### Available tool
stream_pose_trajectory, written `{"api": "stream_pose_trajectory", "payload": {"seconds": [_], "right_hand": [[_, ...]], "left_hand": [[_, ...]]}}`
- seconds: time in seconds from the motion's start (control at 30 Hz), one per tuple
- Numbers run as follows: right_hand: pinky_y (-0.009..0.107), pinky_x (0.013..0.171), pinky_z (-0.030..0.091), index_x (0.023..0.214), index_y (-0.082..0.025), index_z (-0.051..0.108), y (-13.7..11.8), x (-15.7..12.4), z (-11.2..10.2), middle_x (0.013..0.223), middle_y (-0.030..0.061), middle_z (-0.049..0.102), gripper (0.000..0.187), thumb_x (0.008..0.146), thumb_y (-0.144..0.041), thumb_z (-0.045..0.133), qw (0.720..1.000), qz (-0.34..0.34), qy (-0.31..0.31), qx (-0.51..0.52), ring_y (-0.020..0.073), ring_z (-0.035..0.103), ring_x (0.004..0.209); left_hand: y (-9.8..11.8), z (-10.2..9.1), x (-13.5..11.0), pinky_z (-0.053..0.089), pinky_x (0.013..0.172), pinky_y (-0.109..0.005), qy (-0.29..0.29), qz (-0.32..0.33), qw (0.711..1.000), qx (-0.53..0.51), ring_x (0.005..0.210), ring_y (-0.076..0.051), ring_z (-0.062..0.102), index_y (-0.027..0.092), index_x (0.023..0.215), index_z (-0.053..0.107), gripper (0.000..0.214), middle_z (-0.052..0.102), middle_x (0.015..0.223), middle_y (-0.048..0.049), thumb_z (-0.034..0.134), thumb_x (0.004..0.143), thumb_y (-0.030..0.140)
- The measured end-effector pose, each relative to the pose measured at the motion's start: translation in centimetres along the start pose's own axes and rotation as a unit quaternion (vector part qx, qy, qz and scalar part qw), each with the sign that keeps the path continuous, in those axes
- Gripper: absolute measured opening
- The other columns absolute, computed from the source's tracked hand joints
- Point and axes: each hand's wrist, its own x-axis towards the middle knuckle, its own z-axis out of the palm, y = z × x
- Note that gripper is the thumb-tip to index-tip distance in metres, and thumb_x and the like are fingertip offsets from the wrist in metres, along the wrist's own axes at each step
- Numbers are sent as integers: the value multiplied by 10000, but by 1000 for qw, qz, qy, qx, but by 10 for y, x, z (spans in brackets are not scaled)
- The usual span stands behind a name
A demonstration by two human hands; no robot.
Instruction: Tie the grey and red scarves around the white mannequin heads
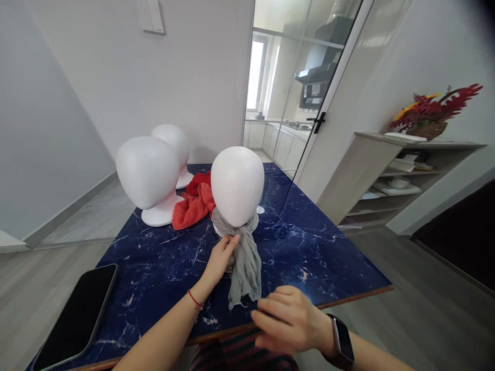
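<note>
A grey scarf [246, 265] is wrapped around the neck of a white mannequin head [237, 183], knotted at the front with its tail hanging down onto the table. My left hand [223, 253] pinches the scarf just below the knot, thumb and fingers closed on the cloth. Near the table's front edge, my right hand [285, 319] hovers to the right of the tail's lower end. Its fingers are loosely bent and a little apart, slightly blurred, with nothing seen in them.
Two more white mannequin heads, one nearer [147, 172] and one behind it [172, 141], stand at left. Red scarves [195, 206] lie crumpled beside them. A black phone [77, 314] rests at the front left of the blue marbled table [309, 247]. Beyond stand a glass door and shelf [381, 147].
</note>
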Motion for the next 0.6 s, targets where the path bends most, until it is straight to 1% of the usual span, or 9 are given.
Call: {"api": "stream_pose_trajectory", "payload": {"seconds": [0.07,0.13,0.2,0.27,0.3,0.37,0.43,0.53,0.6], "right_hand": [[251,607,418,980,-203,549,14,1,5,781,21,642,118,877,-247,512,986,126,103,17,119,579,666],[275,722,453,1015,-208,526,34,6,18,903,46,640,160,856,-220,531,938,307,157,35,151,602,830],[311,775,469,1140,-187,477,54,11,33,1025,79,619,386,795,-290,615,883,440,138,82,190,593,929],[305,709,485,1205,-163,440,65,16,45,961,64,638,550,735,-331,670,851,494,77,158,194,611,839],[288,657,480,1188,-164,460,65,18,49,882,38,645,524,734,-324,668,843,502,52,184,180,609,755],[271,625,455,1086,-176,531,55,23,51,801,16,637,327,785,-277,611,852,494,56,163,162,585,684],[286,680,431,981,-185,576,33,27,49,819,35,629,148,843,-210,528,900,423,80,69,167,575,733],[282,667,398,948,-189,587,-2,30,41,775,30,614,152,887,-157,451,981,193,-26,-5,152,556,714],[267,587,379,983,-190,581,-17,29,37,696,-1,595,147,901,-215,462,993,59,-101,11,130,530,615]], "left_hand": [[0,0,-2,330,596,-245,10,30,996,84,602,-130,461,174,752,584,332,540,638,29,565,738,506],[-3,0,-2,334,606,-250,14,55,990,132,621,-141,474,174,721,593,275,561,658,17,588,718,449],[-6,2,1,356,625,-256,-13,55,992,115,644,-152,491,167,682,604,235,583,668,0,553,722,392],[-8,3,4,380,625,-258,-59,27,997,44,644,-157,508,158,680,612,208,590,646,-5,524,706,345],[-8,4,5,386,611,-253,-70,10,997,4,629,-154,511,157,698,614,188,585,626,1,525,688,322],[-6,5,4,380,565,-235,-66,-30,995,-66,573,-135,504,161,747,607,170,566,590,21,539,651,283],[-3,5,1,372,524,-228,-64,-94,984,-137,515,-119,491,167,795,595,212,563,584,26,521,677,328],[3,4,-3,414,542,-259,-104,-171,953,-227,540,-142,544,158,852,590,383,620,666,-19,435,763,497],[3,4,-4,443,595,-273,-99,-164,956,-224,622,-163,590,149,876,588,378,652,741,-46,524,738,494]]}}
